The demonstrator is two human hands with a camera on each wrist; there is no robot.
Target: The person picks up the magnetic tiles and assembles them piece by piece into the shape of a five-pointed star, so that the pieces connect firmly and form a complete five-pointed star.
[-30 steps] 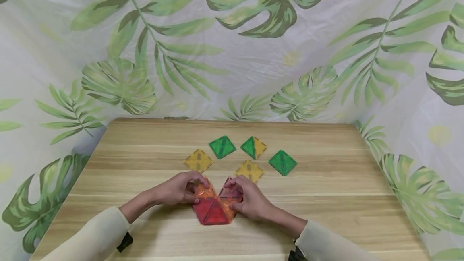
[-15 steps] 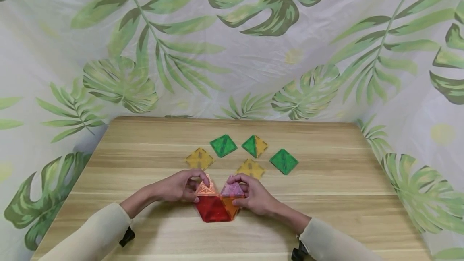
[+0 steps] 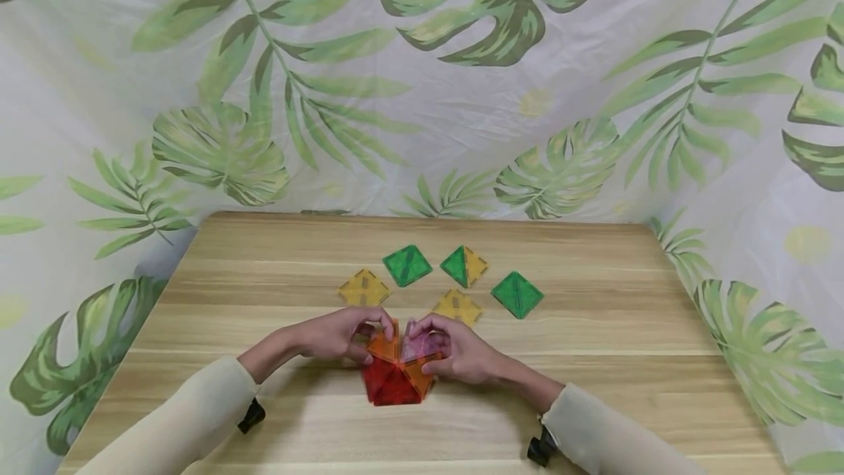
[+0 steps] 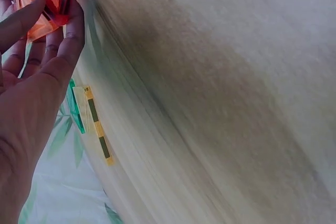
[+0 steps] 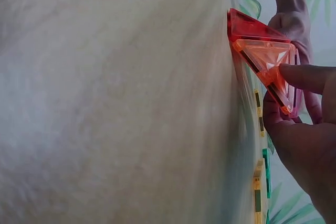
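A group of joined triangular tiles stands near the table's middle: red tiles [image 3: 393, 385] in front, an orange tile [image 3: 384, 347] at the left, an orange one [image 3: 417, 376] and a purple one [image 3: 422, 347] at the right. My left hand [image 3: 336, 336] pinches the left side, thumb by the red edge, fingers at the orange tile's top. The right side is gripped by my right hand [image 3: 464, 354]; in the right wrist view its thumb presses an orange tile [image 5: 268, 59]. The tiles look tilted toward each other, with a narrow gap between the orange and purple tops.
Behind the hands lie flat diamond pairs: yellow [image 3: 364, 289], green [image 3: 407, 265], green-and-yellow [image 3: 464, 267], yellow [image 3: 457, 306] and green [image 3: 517, 295]. A leaf-patterned cloth [image 3: 448, 108] hangs behind the wooden table [image 3: 264, 255].
My left hand has moved to the right with the left side of the tile group. The gap between the orange and purple tops has narrowed, and the tiles have tilted up.
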